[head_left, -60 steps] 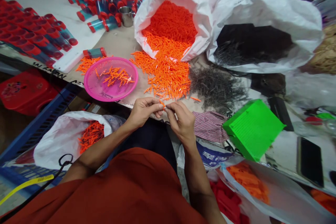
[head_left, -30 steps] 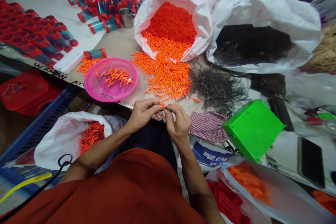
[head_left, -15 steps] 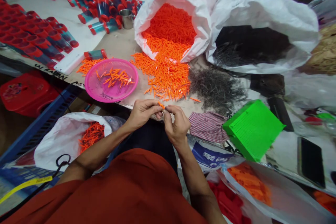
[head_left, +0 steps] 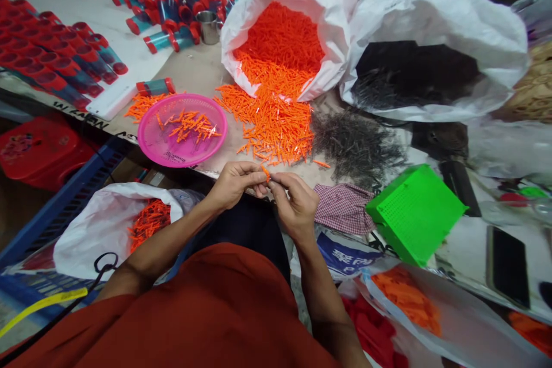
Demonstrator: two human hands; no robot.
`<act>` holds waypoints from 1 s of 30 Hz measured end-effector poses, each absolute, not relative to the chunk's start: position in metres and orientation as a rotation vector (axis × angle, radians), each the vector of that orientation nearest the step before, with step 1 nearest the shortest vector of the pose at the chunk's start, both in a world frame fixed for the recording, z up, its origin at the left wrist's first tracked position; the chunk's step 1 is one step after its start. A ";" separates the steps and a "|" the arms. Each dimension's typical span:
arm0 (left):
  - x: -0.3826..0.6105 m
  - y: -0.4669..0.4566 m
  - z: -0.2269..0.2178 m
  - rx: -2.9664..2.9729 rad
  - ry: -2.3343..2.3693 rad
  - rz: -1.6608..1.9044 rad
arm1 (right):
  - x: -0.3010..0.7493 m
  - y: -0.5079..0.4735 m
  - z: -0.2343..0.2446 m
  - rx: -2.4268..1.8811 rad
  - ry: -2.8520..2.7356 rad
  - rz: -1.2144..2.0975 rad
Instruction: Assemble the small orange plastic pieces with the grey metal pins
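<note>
My left hand (head_left: 235, 184) and my right hand (head_left: 296, 202) meet at the near table edge, fingertips pinched together around one small orange plastic piece (head_left: 265, 172). Whether the right fingers also hold something thin is too small to tell. Just beyond them lies a loose spill of orange pieces (head_left: 273, 123) from an open white bag (head_left: 332, 17). Beside that spill sits a heap of thin dark metal pins (head_left: 356, 146). A pink bowl (head_left: 157, 138) left of my hands holds several orange pieces.
A second white bag (head_left: 435, 17) holds dark pins at the back right. Red-capped blue tubes (head_left: 64, 54) fill the far left. A green perforated box (head_left: 416, 210), a checked cloth (head_left: 342, 207), a phone (head_left: 508, 264) and a metal cup (head_left: 209, 26) sit around; a bag (head_left: 99, 230) of orange pieces lies below left.
Both hands stay together at the table edge; the right hand's fingers shift slightly against the orange piece. Nothing else moves.
</note>
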State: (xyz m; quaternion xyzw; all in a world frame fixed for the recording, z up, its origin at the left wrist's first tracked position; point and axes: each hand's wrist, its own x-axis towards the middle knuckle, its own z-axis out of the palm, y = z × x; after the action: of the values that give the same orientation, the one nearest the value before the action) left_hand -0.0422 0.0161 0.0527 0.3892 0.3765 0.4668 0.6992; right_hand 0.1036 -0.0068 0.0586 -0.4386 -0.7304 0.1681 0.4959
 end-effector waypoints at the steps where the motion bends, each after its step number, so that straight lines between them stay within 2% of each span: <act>1: -0.042 0.016 0.053 0.859 0.833 1.038 | 0.104 -0.007 0.059 -1.064 -1.770 0.432; 9: -0.044 0.017 0.050 0.838 0.836 1.036 | 0.102 -0.007 0.060 -1.137 -1.703 0.507; 19: -0.038 0.012 0.046 0.879 0.826 1.132 | 0.101 -0.008 0.054 -1.128 -1.761 0.360; 30: -0.034 0.011 0.052 0.820 0.842 1.139 | 0.102 -0.006 0.054 -1.114 -1.716 0.421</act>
State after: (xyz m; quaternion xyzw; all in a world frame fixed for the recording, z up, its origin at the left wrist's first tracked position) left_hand -0.0345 0.0114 0.0516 0.3658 0.3755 0.5081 0.6834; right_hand 0.1016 -0.0064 0.0537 -0.4613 -0.7102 0.1742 0.5025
